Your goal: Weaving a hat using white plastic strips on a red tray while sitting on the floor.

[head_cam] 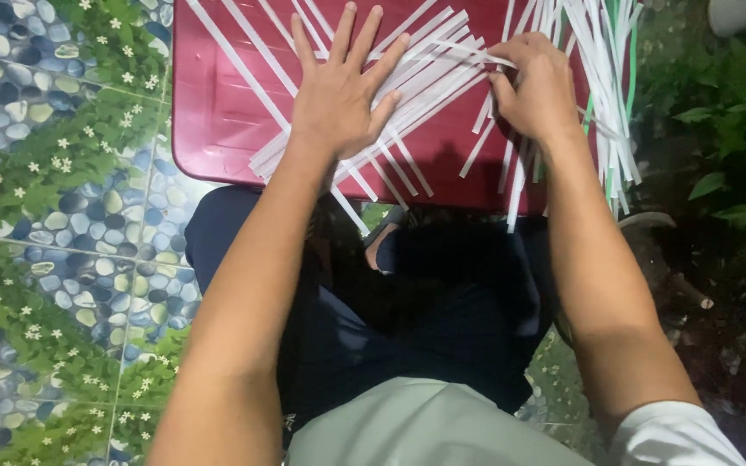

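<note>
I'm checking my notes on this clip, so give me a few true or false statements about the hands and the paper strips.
1. The left hand lies flat, fingers spread, on the white paper strips. True.
2. The strips lie on a blue board. False: the board is dark red.
3. The right hand works with curled fingers at the strips. True.
4. Both hands are lifted clear of the board. False: both rest on the strips there.
5. The floor shows a pattern of pebbles and leaves. True.
</note>
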